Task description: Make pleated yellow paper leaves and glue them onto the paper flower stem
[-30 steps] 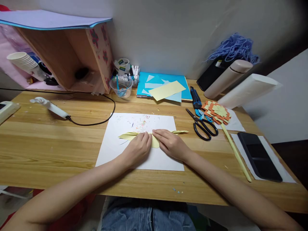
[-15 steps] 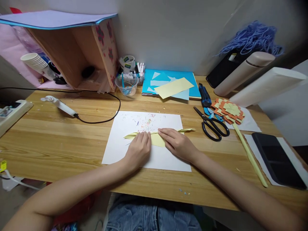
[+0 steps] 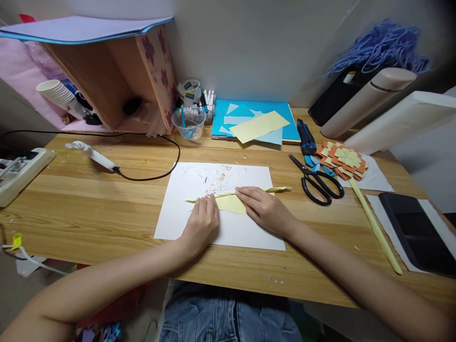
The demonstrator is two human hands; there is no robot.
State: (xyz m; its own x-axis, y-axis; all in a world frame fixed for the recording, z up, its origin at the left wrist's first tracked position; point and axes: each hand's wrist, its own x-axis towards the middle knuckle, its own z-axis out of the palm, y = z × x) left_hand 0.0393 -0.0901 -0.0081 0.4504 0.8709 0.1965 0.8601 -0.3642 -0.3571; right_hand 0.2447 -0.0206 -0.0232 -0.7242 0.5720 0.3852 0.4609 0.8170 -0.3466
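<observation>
Left hand (image 3: 201, 221), right hand (image 3: 265, 209) holding yellow paper (image 3: 231, 204), its tip past white sheet's right edge (image 3: 249, 233), scissors (image 3: 309, 173) near that tip

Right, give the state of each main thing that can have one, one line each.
yellow paper, partly rolled or folded
scissors, blades closed
utility knife, blade position unclear
paper flower, lying down
thermos, lid on
paper cups, stacked
clear plastic cup, uncovered
wooden box, front open

Moderately lit, softly shadowed under both forearms (image 3: 128, 273) near the worktop's (image 3: 107, 213) front edge, stretched and darkening beyond its back right corner.
</observation>
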